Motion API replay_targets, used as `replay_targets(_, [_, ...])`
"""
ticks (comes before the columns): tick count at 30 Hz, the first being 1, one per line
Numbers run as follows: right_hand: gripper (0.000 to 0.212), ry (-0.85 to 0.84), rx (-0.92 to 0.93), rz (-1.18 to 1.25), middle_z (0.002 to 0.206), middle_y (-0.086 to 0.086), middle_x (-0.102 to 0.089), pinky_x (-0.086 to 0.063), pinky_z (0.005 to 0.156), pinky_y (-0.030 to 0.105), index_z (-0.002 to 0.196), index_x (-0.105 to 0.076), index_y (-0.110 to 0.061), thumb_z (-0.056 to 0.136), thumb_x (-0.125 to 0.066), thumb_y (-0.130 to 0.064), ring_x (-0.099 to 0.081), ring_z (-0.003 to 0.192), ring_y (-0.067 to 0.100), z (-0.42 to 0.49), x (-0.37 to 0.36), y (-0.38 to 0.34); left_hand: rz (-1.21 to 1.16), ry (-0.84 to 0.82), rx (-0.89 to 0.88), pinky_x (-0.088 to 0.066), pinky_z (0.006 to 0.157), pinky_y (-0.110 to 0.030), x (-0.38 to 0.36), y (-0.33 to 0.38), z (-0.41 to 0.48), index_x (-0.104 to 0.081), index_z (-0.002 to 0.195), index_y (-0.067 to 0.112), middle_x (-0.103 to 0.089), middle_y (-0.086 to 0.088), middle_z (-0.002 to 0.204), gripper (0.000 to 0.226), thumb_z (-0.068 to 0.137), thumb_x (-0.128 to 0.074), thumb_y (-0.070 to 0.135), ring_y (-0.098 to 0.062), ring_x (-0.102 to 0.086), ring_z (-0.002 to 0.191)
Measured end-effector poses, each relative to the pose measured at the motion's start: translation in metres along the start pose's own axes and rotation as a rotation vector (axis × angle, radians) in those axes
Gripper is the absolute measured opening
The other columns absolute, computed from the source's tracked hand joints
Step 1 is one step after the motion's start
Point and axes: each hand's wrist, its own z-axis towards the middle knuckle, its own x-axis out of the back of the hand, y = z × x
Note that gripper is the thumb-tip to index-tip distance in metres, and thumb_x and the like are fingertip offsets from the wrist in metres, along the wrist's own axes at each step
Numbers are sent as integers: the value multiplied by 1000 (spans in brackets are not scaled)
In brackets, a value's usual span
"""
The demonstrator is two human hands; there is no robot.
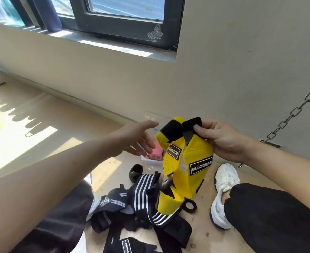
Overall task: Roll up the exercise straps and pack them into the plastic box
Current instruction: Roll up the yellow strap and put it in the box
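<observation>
— Right hand (221, 139)?
— Pinching the black end of the yellow strap (185, 167), held up off the floor (205, 232), lower end hanging onto the pile.
— Left hand (141, 137)?
— Released, fingers spread, above the plastic box (150, 161).
— In the box?
— A pink roll (155, 156).
— Elsewhere?
— Black straps (143, 203) heaped on the floor between the legs, nearer than the box.

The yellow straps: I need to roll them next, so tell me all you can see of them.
The yellow straps are two woven-looking bands with black end tabs and black labels with white lettering. They are unrolled, hanging from the right hand, which pinches one black tab at the top. Their lower ends drape onto the black straps on the floor, beside a black ring. The left hand is open, not touching them.
</observation>
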Motion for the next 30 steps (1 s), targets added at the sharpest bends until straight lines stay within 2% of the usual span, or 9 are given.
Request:
replay_targets(3, [36, -6, -13, 74, 119, 12, -73, -60, 86, 31, 123, -67, -12, 90, -55, -20, -71, 105, 24, -1, -2, -2, -95, -98, -44, -56, 90, -35, -11, -1, -1, -77, 109, 11, -77, -5, 110, 61, 92, -53, 65, -23, -72, 102])
replay_targets(7, [37, -21, -18, 119, 118, 12, -74, -60, 82, 31, 125, -66, -11, 91, -53, -21, -72, 104, 23, -3, -6, -8, -327, -36, -198, -52, 98, -34, -26, 0, 4, -71, 112, 23, -72, -3, 123, 25, 94, -67, 41, -19, -66, 115])
replay_targets(10, [37, -24, -44, 114, 117, 13, -74, -61, 81, 31, 125, -65, -10, 92, -52, -21, -73, 101, 23, -5, -5, -9, -424, 30, -264, -50, 97, -31, -28, 4, 4, -73, 105, 23, -75, 1, 112, 14, 96, -68, 32, -12, -68, 108])
replay_targets(13, [30, 52, -63, 59, 107, 9, -77, -61, 76, 28, 122, -67, -11, 96, -52, -18, -74, 92, 19, -5, -7, -7, -435, 161, -331, -52, 78, -21, -27, 7, 3, -75, 101, 18, -76, -1, 97, 13, 96, -69, 28, -6, -71, 87])
replay_targets(16, [26, 164, -12, -15, 106, 5, -77, -60, 78, 30, 118, -70, -15, 95, -57, -20, -72, 91, 18, -5, -5, -9, -398, 210, -369, -57, 68, -19, -23, 7, 1, -75, 103, 16, -77, -3, 94, 13, 97, -69, 26, -7, -72, 78])
replay_targets(19, [28, 204, 42, -27, 105, 5, -77, -58, 79, 33, 116, -72, -16, 91, -61, -24, -72, 90, 17, -8, -10, -15, -401, 209, -374, -60, 78, -28, -22, 9, -3, -73, 103, 21, -78, -1, 94, 7, 98, -68, 22, -12, -72, 82])
replay_targets(22, [21, 211, 59, 45, 98, 9, -76, -58, 75, 32, 112, -72, -12, 99, -57, -14, -71, 85, 18, -9, -24, -15, -403, 194, -355, -60, 83, -32, -26, 11, -5, -70, 101, 27, -77, -3, 97, 8, 98, -67, 19, -19, -73, 90])
replay_targets(26, [21, 257, 79, -3, 80, 6, -69, -48, 68, 31, 93, -70, -10, 101, -51, -8, -63, 77, 17, -9, -35, -14, -403, 158, -339, -64, 78, -31, -33, 9, -9, -65, 118, 21, -74, -6, 106, 21, 98, -67, 15, -18, -74, 90])
replay_targets(30, [17, 272, 152, -1, 96, 14, -75, -57, 74, 33, 106, -73, -10, 99, -58, -8, -71, 85, 22, -10, -41, -10, -434, 127, -333, -59, 62, -23, -42, 9, -15, -63, 114, 23, -69, 1, 101, 20, 97, -67, 12, -10, -71, 79])
